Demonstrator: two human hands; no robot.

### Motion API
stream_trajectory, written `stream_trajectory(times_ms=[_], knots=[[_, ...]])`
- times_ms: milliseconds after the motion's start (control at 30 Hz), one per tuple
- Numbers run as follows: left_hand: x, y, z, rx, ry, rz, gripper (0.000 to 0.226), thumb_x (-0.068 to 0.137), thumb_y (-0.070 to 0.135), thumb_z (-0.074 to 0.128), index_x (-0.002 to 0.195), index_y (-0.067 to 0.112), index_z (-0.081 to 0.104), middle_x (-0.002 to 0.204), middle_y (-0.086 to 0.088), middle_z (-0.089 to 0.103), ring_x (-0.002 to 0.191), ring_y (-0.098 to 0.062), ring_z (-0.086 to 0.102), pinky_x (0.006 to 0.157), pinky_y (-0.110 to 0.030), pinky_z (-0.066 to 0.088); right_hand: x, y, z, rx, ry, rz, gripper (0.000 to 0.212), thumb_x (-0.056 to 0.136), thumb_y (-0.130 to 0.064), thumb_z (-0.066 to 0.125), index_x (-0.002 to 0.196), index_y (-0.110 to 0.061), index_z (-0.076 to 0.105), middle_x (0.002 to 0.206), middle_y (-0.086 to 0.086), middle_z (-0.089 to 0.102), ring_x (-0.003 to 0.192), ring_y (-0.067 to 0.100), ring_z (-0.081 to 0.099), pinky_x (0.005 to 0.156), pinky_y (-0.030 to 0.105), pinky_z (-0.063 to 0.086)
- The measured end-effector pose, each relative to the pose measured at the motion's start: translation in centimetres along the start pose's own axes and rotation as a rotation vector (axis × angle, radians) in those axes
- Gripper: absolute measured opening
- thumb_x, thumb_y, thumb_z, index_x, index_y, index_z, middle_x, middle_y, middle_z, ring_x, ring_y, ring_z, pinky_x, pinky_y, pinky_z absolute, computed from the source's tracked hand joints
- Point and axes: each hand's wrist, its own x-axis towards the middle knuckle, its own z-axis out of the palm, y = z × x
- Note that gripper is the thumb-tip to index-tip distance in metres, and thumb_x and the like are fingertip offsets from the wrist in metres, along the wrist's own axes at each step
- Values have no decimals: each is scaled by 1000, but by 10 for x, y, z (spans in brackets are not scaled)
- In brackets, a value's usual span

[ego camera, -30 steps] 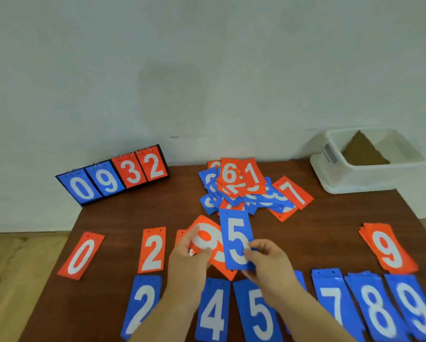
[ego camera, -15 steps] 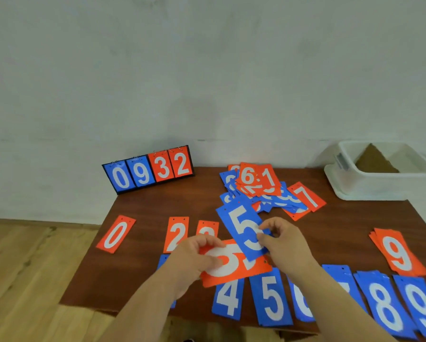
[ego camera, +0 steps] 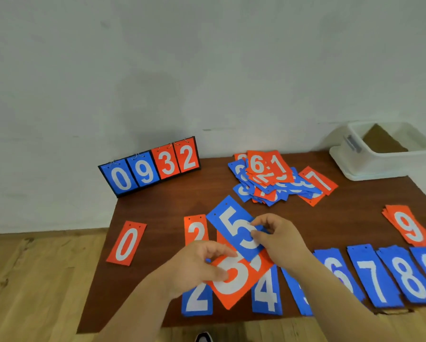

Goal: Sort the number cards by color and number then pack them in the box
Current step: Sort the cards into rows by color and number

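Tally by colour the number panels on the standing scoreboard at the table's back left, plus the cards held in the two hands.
Blue: 3 (panel 0 and panel 9 on the scoreboard, plus the blue 5 card pinched by the right hand)
Orange: 3 (panel 3, panel 2, plus the orange card held by the left hand)
Total: 6

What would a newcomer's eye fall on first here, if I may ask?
At near centre, the right hand pinches a blue 5 card, while the left hand grips an orange card partly under it. Behind lies a jumbled heap of cards, with a scoreboard reading 0932 at far left.
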Motion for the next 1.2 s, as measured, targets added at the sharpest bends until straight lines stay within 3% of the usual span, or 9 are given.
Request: stream_trajectory(times_ms=[133, 200, 300, 533, 700, 833, 967, 1067, 1200], knots=[[26, -10, -1, 20, 60, 49, 34, 88, 12, 79, 113, 36, 75, 125, 12, 67, 107, -5, 67, 85, -19, 58, -2, 15, 7, 162, 269, 108, 7, 97, -21, 68, 98, -28, 70, 85, 1, 73, 59, 24, 65, 52, 41, 57], [38, -19, -1, 3, 167, 82, 31, 92, 11, 74, 110, 37, 74, 129, 6, 66, 110, -7, 65, 86, -21, 58, -6, 33, 1, 207, 388, 162, 9, 99, -20, 65, 99, -26, 71, 78, 7, 72, 48, 18, 52, 44, 35, 47], [55, -30, -2, -24, 236, 52, 31, 99, 11, 64, 109, 39, 73, 135, 3, 61, 122, -16, 61, 102, -37, 55, -19, 71, -9, 167, 465, 276, 12, 101, -21, 62, 103, -28, 71, 78, 5, 73, 40, 11, 41, 42, 28, 37], [75, -38, 12, 148, 224, 54, 40, 99, 8, 61, 130, 33, 67, 143, 4, 56, 133, -16, 51, 104, -31, 48, -36, 149, -20, 54, 437, 547, 14, 96, -8, 59, 100, -19, 68, 96, -1, 72, 68, 20, 63, 57, 38, 54], [81, -37, 23, 217, 268, 34, 44, 96, 10, 68, 131, 36, 65, 135, 9, 57, 128, -14, 53, 94, -26, 53, -32, 185, -27, -187, 294, 567, 21, 98, -11, 53, 109, -24, 64, 98, -3, 66, 80, 17, 65, 64, 33, 57], [84, -38, 40, 206, 330, 16, 41, 95, 13, 70, 129, 36, 65, 131, 10, 58, 126, -13, 54, 98, -32, 56, -21, 202, -35, -372, 133, 555, 24, 98, -11, 52, 115, -25, 59, 100, -1, 66, 76, 14, 63, 54, 24, 49], [85, -35, 72, 179, 403, -18, 41, 95, 11, 70, 128, 35, 66, 133, 8, 60, 126, -13, 55, 96, -30, 54, -16, 204, -51, -538, 6, 488, 18, 94, -27, 58, 111, -19, 57, 90, -3, 63, 79, 14, 62, 69, 31, 58], [89, -24, 106, 169, 418, -45, 40, 96, 15, 70, 129, 38, 64, 130, 12, 57, 121, -10, 55, 86, -23, 55, -11, 194, -73, -359, -14, 362, 13, 93, -33, 63, 100, -23, 58, 84, -4, 65, 76, 12, 63, 63, 26, 51], [106, -3, 163, 97, 396, -37, 39, 95, 12, 70, 126, 37, 65, 125, 14, 58, 111, -4, 55, 81, -16, 52, -6, 178, -102, 319, -131, 309, 15, 91, -28, 73, 102, -19, 66, 97, 3, 75, 88, 20, 73, 71, 29, 55]])
